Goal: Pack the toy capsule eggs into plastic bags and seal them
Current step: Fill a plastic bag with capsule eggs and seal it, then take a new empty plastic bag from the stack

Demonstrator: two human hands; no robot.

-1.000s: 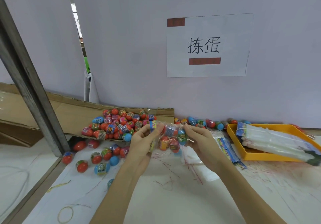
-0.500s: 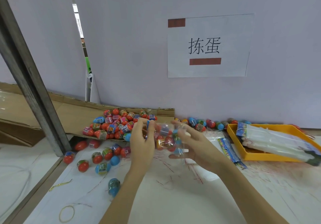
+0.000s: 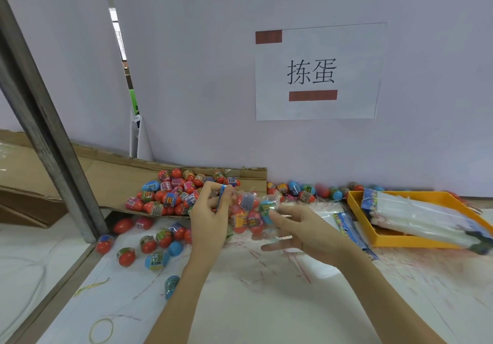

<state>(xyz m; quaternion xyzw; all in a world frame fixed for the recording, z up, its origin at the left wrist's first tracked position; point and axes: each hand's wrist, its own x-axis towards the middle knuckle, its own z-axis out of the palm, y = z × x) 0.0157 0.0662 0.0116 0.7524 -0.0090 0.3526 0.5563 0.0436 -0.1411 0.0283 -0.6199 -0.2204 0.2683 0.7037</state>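
A clear plastic bag (image 3: 248, 213) filled with several red and blue capsule eggs hangs above the white table. My left hand (image 3: 210, 215) pinches the bag's blue top edge between thumb and fingers. My right hand (image 3: 301, 229) is spread, its fingertips touching the bag's right side. A heap of loose capsule eggs (image 3: 173, 194) lies on the cardboard behind my left hand. More eggs (image 3: 149, 245) are scattered on the table to the left, and a row of eggs (image 3: 304, 190) lines the wall.
An orange tray (image 3: 394, 239) with a bundle of empty plastic bags (image 3: 418, 215) sits at the right. A blue strip of bag headers (image 3: 352, 230) lies beside it. A rubber band (image 3: 101, 330) lies near the front. A metal post (image 3: 48, 135) stands at left.
My right hand let go of the bag's top and opened, dropping to the bag's right side. My left hand closed on the top and keeps holding the bag.
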